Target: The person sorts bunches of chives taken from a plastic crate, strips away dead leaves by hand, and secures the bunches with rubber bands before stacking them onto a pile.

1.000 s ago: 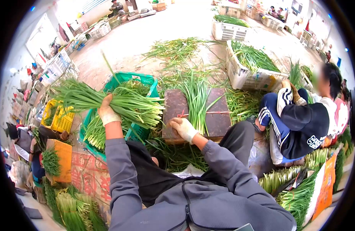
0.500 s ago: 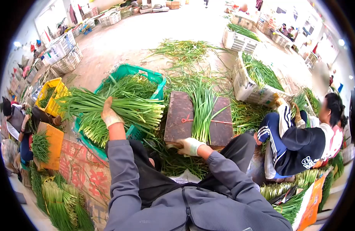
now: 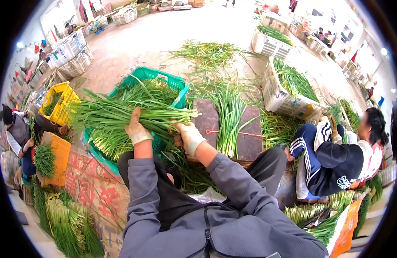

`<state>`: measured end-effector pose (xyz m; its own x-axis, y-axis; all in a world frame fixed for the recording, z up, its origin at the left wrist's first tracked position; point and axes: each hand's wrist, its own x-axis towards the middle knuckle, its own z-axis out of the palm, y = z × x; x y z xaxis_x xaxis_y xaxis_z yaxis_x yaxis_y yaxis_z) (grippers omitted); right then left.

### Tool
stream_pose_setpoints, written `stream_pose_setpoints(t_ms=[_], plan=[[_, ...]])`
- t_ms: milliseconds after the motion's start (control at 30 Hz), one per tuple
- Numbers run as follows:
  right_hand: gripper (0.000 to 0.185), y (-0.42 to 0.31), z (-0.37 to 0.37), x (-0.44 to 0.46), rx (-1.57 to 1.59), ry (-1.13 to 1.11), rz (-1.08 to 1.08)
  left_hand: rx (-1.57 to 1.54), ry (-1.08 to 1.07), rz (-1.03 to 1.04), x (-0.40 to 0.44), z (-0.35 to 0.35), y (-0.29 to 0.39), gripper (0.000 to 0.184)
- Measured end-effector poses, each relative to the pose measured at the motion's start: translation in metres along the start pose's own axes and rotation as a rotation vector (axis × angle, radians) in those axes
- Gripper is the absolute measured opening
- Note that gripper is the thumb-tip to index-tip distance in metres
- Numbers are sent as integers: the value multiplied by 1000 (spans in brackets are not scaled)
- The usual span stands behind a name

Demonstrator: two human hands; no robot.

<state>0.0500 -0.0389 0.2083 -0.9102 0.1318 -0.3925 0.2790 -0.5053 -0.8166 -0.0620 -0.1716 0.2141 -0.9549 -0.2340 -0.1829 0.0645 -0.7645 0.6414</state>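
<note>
Clock taken from the wearer's seat, twelve dead ahead. Bunch of greens (image 3: 108, 109) at eleven, over the green basket (image 3: 181, 81); pale ends point toward one. Left hand (image 3: 138, 128) clamped round the bunch's middle. Right hand (image 3: 187, 135) just beside, at the pale ends; cannot tell whether its fingers close on them. At twelve, a brown board (image 3: 205, 112) with a red tie (image 3: 249, 134), second bunch (image 3: 227, 124) lying across. White crate (image 3: 272, 96) at one, seated person (image 3: 336, 159) at two
</note>
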Motion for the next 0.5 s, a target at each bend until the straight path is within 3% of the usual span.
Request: stream_pose_setpoints(t_ms=[133, 200, 267, 333, 400, 467, 500], plan=[[24, -6, -4, -14, -2, 79, 30, 9, -91, 6, 4, -6, 2, 48], [20, 2, -21, -15, -30, -19, 38, -15, -106, 97, 8, -5, 11, 45], [22, 14, -43, -22, -181, -18, -11, -21, -43, 32, 20, -11, 19, 44], [22, 27, -67, -38, -428, -130, 88, -30, -26, -5, 32, -24, 21, 46], [28, 51, -107, -38, -941, -165, 36, -15, 35, 27, 18, -14, 32, 51], [35, 87, -154, -29, -1582, -368, 57, 5, 71, 17, 31, -24, 33, 46], [38, 117, -179, -23, -1827, -509, 212, 7, -26, -43, 43, -34, 35, 35]])
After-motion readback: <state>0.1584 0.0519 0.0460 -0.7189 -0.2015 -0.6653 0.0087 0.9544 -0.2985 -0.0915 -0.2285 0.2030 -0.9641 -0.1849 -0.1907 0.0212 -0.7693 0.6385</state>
